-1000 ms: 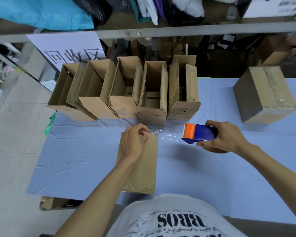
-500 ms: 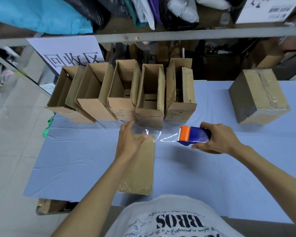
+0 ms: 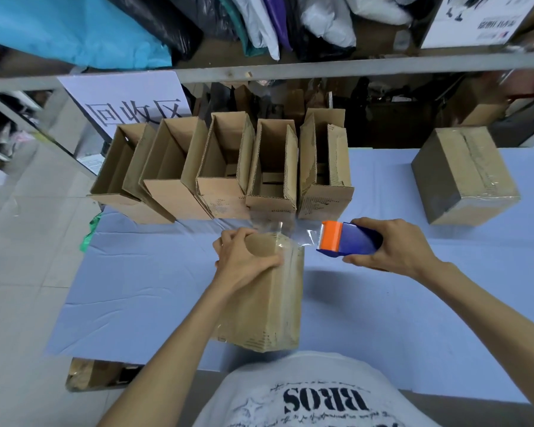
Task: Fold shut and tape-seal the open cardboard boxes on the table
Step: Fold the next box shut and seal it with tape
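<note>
Sealing step: your left hand [image 3: 244, 257] grips box [image 3: 269, 309] far end; right hand [image 3: 395, 248] grasps dispenser [image 3: 349, 238], tape [image 3: 293, 235] stretched between. Next: tear tape, press tail down.

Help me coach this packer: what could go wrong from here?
1. The clear tape hangs loose between the box and the tape dispenser in the right hand; it could fold onto itself.
2. It floats close to the open boxes behind and might stick there.
3. The left hand grips only the box's far end, so a tug could slide it.
</note>
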A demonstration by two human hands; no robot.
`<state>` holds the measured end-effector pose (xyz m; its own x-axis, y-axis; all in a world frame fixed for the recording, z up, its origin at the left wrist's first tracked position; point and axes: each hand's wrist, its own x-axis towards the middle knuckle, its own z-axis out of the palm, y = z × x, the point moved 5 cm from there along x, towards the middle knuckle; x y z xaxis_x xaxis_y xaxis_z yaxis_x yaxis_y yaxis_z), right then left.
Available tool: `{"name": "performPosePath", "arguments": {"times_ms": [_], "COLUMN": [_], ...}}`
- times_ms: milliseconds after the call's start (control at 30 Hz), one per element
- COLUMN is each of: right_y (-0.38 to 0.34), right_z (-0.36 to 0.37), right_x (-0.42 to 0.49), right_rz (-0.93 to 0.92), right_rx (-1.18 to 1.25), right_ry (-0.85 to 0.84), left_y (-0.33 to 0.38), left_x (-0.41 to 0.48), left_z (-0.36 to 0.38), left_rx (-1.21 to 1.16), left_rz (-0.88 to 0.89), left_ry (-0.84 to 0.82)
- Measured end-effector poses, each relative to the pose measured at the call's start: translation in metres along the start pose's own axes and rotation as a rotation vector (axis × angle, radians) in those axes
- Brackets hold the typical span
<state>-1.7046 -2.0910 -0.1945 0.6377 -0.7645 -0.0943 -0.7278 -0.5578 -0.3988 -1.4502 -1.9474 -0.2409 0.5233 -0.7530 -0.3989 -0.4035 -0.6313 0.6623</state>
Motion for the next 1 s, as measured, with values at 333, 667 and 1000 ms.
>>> {"name": "performPosePath", "arguments": {"times_ms": [333, 667, 1000], "right_y": [-0.019, -0.042, -0.090], "right_z": [0.000, 0.018, 0.032], "right_x": [0.009, 0.023, 0.045], "right_rz": [-0.019, -0.024, -0.041], "right_rx": [-0.047, -0.031, 0.012], "right_ry": [-0.079, -0.153, -0.119], "left_y": [-0.003, -0.019, 0.007], "left_x": [0.003, 0.009, -0.029], "left_z": [0.004, -0.003, 0.022], "left_rx": [-0.265, -0.472, 0.533], "left_rz": [-0.001, -0.082, 0.190], "left_ry": [-0.128, -0.183, 0.257]}}
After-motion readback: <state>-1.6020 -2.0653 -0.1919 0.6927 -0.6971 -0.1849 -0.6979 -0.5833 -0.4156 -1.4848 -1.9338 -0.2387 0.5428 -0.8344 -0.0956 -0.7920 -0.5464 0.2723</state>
